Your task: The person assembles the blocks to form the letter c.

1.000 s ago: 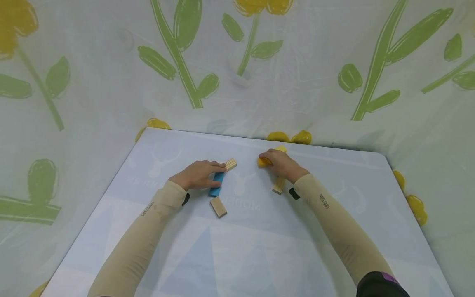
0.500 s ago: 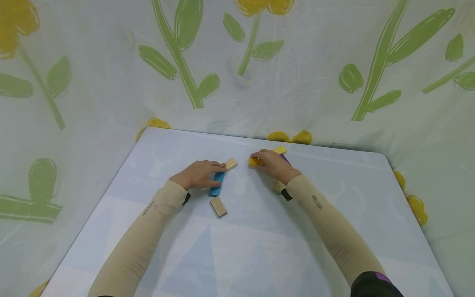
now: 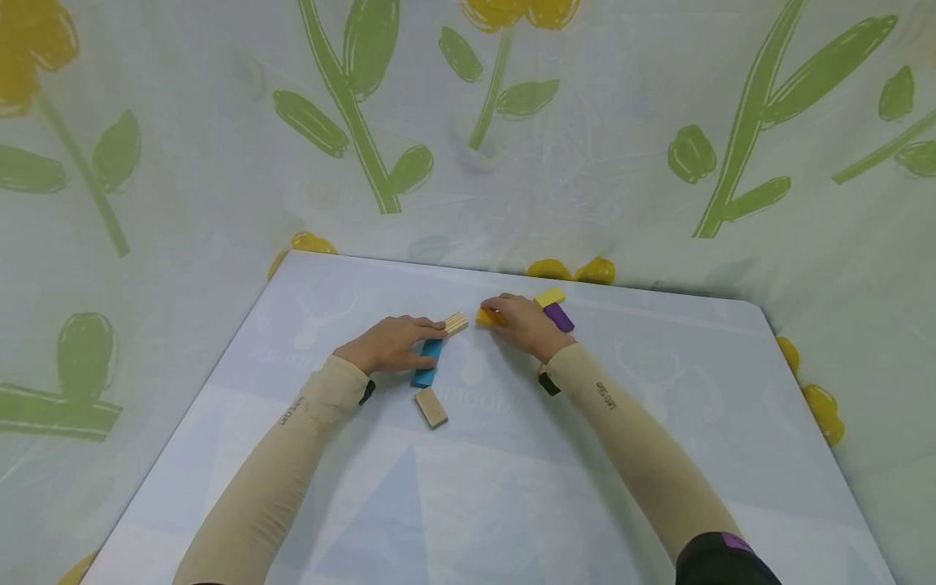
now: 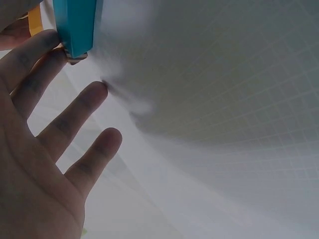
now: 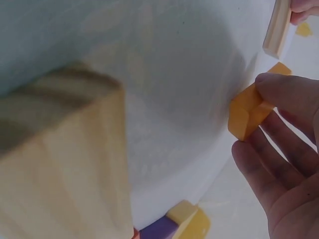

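Note:
My left hand (image 3: pixel 409 337) lies flat, fingers straight, over one end of a blue block (image 3: pixel 427 362), its fingertips on a ribbed plain-wood block (image 3: pixel 456 323). In the left wrist view the fingers (image 4: pixel 75 114) are spread beside the blue block (image 4: pixel 77 25). My right hand (image 3: pixel 504 315) pinches an orange block (image 3: pixel 486 317) on the table, a short gap right of the ribbed block. The right wrist view shows the orange block (image 5: pixel 245 112) between thumb and fingers (image 5: pixel 279 149), with the ribbed block (image 5: pixel 277 25) beyond it.
A yellow block (image 3: pixel 550 296) and a purple block (image 3: pixel 559 317) lie just right of my right hand. A plain wood block (image 3: pixel 431 407) sits below the blue one; another (image 5: pixel 65 164) lies close under my right wrist. A flower-patterned cloth surrounds the pale table (image 3: pixel 468 487).
My right hand has slid the orange block leftwards toward the ribbed wood block, uncovering the purple and yellow blocks. My left hand has stayed where it was.

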Tool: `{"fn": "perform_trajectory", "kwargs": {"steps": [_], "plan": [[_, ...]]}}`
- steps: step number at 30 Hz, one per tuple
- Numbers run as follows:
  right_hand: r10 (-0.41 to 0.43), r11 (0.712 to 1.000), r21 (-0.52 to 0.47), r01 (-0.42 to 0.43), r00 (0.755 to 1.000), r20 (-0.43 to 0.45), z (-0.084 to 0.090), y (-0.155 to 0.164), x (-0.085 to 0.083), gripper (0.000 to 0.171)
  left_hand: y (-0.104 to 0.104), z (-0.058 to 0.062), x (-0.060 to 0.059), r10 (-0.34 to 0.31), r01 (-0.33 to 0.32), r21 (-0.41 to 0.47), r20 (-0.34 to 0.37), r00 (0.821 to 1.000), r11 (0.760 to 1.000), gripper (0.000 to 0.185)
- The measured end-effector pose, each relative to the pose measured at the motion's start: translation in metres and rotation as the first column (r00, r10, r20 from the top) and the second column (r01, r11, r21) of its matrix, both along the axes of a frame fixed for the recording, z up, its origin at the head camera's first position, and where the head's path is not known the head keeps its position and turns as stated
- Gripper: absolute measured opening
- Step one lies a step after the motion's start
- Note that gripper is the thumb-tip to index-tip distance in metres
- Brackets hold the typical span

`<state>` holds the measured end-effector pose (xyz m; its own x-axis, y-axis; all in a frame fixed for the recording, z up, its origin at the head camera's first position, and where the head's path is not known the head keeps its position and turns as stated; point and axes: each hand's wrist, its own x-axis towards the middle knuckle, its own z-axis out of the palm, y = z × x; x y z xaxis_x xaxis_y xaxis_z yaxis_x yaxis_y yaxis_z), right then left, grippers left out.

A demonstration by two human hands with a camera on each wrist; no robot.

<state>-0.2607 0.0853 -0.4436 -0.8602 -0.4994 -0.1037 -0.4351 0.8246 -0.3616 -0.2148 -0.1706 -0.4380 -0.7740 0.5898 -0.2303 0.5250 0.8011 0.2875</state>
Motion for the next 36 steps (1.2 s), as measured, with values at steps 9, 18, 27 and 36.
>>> {"fn": "perform_trajectory", "kwargs": {"steps": [9, 18, 27, 36], "plan": [[0.032, 0.999, 0.02, -0.032, 0.999, 0.021, -0.004, -0.006, -0.001, 0.038, 0.0, -0.001, 0.0, -0.004, 0.004, 0.015, -0.01, 1.0, 1.0, 0.059], [0.059, 0.998, 0.018, -0.059, 0.998, -0.032, -0.007, -0.007, -0.001, 0.035, -0.001, -0.001, 0.0, -0.02, 0.021, 0.023, -0.025, 0.999, 1.0, 0.058], [0.04, 0.999, 0.032, -0.039, 0.998, -0.037, -0.01, -0.011, -0.003, 0.038, -0.001, 0.0, -0.001, -0.015, 0.015, 0.032, -0.014, 1.0, 0.999, 0.058], [0.029, 0.999, 0.037, -0.028, 0.999, -0.015, -0.008, -0.015, -0.004, 0.039, -0.001, -0.001, -0.001, 0.001, -0.001, 0.015, 0.001, 1.0, 1.0, 0.059]]}}
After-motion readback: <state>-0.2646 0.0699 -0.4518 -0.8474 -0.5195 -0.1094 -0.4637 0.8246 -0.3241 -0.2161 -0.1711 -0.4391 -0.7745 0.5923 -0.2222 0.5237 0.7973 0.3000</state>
